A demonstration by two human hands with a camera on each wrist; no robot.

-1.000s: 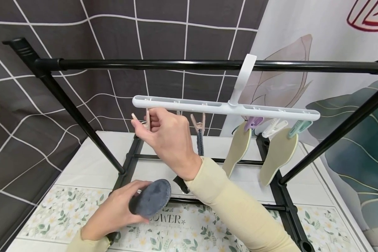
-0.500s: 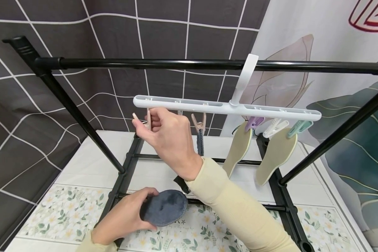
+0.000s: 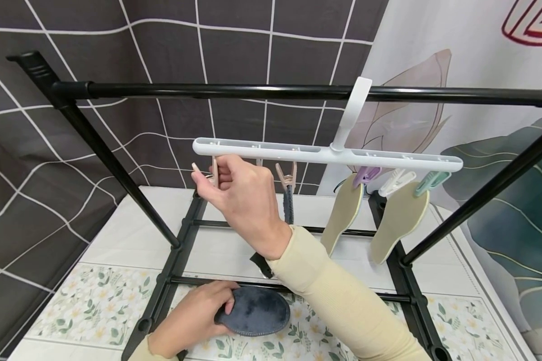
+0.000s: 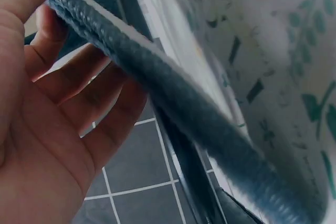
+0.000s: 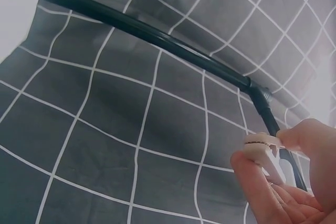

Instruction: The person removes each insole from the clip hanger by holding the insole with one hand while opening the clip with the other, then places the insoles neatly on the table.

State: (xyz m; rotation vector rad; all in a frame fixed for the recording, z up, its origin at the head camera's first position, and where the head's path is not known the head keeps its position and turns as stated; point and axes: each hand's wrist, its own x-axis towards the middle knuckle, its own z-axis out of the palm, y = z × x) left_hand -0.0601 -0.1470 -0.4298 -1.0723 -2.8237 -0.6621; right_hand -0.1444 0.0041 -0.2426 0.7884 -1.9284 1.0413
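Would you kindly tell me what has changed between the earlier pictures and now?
The left hand has carried the dark insole rightwards and down in the head view; nothing was taken hold of or let go. The right hand still pinches the beige clip, and the white hanger and pale insoles hang as before.

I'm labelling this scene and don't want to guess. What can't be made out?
- Head view: most of the hanging dark insole, behind the right hand and sleeve.
- Head view: part of the held clip, covered by the right hand.
- Left wrist view: the held insole, its far end blurred at the bottom edge.
- Head view: the red drawing, cut off at the top right corner.
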